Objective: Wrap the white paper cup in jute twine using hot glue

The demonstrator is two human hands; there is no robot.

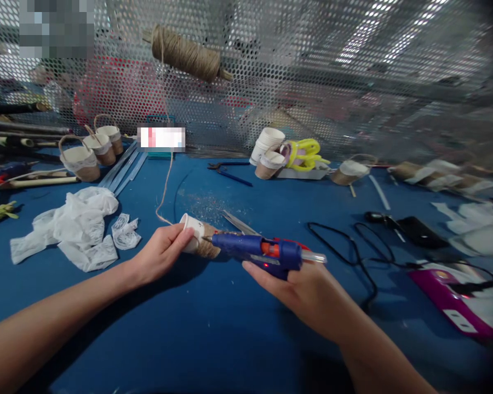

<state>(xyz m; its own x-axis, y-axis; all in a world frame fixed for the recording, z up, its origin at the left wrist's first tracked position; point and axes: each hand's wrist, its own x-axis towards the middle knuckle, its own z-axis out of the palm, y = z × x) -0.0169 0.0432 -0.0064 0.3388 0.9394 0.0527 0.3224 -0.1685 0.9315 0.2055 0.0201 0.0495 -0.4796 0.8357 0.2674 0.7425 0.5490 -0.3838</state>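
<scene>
My left hand (pixel 164 249) grips a white paper cup (pixel 192 225) by its rim end; the cup lies tilted on its side, its lower part wrapped in brown twine. From the cup a strand of twine (pixel 167 186) runs up to a twine spool (pixel 185 53) hanging at the mesh. My right hand (pixel 304 290) is closed around a blue glue gun (pixel 257 250), whose nozzle points left and meets or nearly meets the cup's side. A clear glue stick (pixel 313 257) sticks out of its back. Scissors (pixel 240 223) lie just behind the gun, partly hidden.
White lace (pixel 76 224) lies at left, near several twine-wrapped cups (pixel 82 161) with handles. Pliers (pixel 230 171), stacked cups (pixel 267 145) and yellow-handled scissors (pixel 306 154) are at the back. A black cord (pixel 353 246) and purple box (pixel 447 303) lie right. Perforated metal mesh (pixel 271 82) bounds the table.
</scene>
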